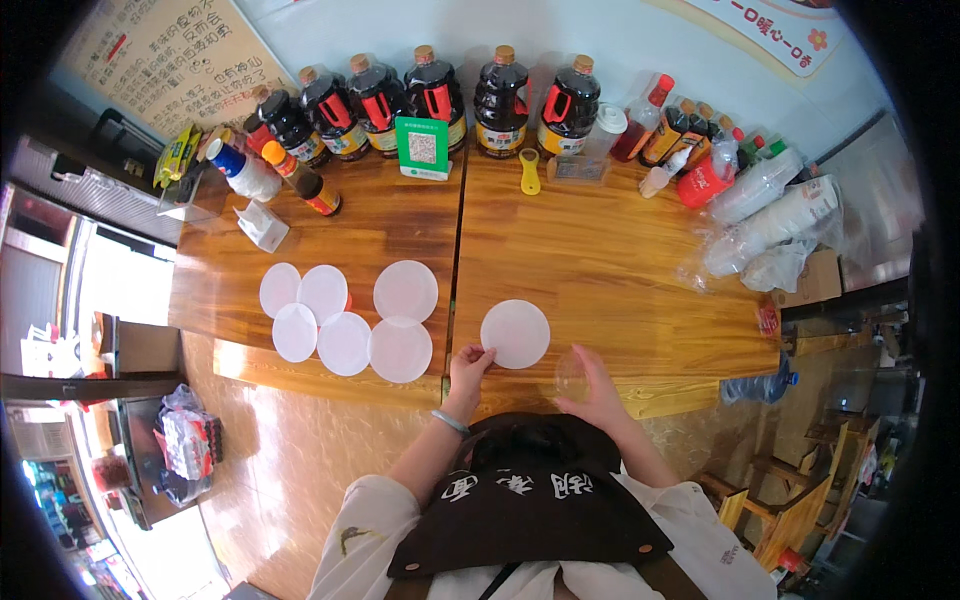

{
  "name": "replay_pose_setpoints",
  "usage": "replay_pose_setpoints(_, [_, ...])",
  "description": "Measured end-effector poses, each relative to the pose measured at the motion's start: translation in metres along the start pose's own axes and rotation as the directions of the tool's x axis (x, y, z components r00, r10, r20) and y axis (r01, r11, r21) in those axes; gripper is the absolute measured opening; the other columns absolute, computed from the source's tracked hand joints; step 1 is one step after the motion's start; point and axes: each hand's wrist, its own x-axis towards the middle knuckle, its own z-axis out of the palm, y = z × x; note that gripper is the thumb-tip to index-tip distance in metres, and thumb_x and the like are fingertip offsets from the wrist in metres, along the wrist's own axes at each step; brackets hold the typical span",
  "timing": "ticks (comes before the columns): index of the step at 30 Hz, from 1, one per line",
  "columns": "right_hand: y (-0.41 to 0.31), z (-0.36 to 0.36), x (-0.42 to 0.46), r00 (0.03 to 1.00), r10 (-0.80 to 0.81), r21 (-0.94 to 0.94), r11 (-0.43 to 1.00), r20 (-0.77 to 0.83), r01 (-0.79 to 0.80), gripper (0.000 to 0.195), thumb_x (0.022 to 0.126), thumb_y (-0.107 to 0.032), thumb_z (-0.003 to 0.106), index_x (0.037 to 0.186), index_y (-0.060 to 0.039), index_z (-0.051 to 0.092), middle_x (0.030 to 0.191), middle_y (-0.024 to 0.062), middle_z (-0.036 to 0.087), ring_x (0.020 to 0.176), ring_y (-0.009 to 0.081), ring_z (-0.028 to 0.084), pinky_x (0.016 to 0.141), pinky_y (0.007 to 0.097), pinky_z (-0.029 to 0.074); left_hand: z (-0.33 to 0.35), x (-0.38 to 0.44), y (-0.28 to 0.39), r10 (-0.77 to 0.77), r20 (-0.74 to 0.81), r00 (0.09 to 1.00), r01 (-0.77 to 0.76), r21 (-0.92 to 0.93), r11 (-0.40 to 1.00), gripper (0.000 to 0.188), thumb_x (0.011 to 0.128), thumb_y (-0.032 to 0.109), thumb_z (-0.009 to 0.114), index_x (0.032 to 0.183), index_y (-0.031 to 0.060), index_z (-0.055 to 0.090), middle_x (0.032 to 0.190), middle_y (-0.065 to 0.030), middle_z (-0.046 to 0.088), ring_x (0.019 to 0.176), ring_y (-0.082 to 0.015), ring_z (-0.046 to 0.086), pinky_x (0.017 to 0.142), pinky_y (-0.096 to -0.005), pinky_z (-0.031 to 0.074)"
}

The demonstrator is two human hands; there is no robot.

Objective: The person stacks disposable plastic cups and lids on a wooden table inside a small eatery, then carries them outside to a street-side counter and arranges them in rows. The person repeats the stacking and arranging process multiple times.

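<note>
My left hand (469, 371) pinches the near-left edge of a thin white round disc (516, 334) on the wooden table. To the right, my right hand (596, 390) curls around a clear round plastic piece (571, 377) near the table's front edge; whether it is a lid or a cup I cannot tell. On the left half of the table lie several more white discs (405, 291), slightly see-through, some overlapping. Bits of red show beside or beneath a few of these discs.
Large dark sauce bottles (501, 105) line the wall. Before them stand a green code sign (424, 148) and a yellow peeler-like tool (529, 172). Wrapped cup stacks (772, 225) lie at the right. At left are a brown sauce bottle (304, 180) and a tissue box (262, 226).
</note>
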Motion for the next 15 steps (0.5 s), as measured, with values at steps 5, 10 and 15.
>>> replay_pose_setpoints(5, [-0.028, 0.032, 0.040, 0.978, -0.186, -0.388, 0.898, 0.096, 0.209, 0.065, 0.058, -0.024, 0.068, 0.117, -0.0156, 0.042, 0.116, 0.0186, 0.035, 0.108, 0.0347, 0.035, 0.088, 0.0444, 0.030, -0.001, -0.011, -0.001, -0.041, 0.013, 0.999, 0.042, -0.073, 0.996, 0.009, 0.076, 0.007, 0.058, 0.080, 0.0026, 0.051, 0.075, -0.0049, 0.057, 0.067, -0.0115, 0.054, 0.061, -0.0221, 0.045])
replay_pose_setpoints(10, [-0.017, 0.059, 0.080, 0.940, -0.291, -0.465, 0.817, 0.178, 0.341, 0.062, 0.057, -0.025, 0.068, 0.114, -0.0166, 0.045, 0.117, 0.0189, 0.033, 0.107, 0.0363, 0.035, 0.087, 0.0453, 0.030, -0.007, -0.005, -0.010, -0.036, 0.078, 0.996, 0.047, -0.153, 0.987, 0.009, 0.076, 0.009, 0.059, 0.080, 0.0039, 0.051, 0.074, -0.0043, 0.057, 0.065, -0.0116, 0.055, 0.060, -0.0219, 0.045])
replay_pose_setpoints(15, [0.005, 0.070, 0.094, 0.938, -0.235, -0.445, 0.833, 0.253, 0.329, 0.064, 0.056, -0.028, 0.069, 0.115, -0.0166, 0.044, 0.116, 0.0204, 0.034, 0.107, 0.0367, 0.035, 0.087, 0.0446, 0.031, -0.011, -0.003, -0.010, -0.074, 0.179, 0.981, 0.121, -0.269, 0.955, 0.010, 0.074, 0.004, 0.058, 0.081, 0.0041, 0.051, 0.078, -0.0059, 0.056, 0.073, -0.0131, 0.055, 0.068, -0.0262, 0.045])
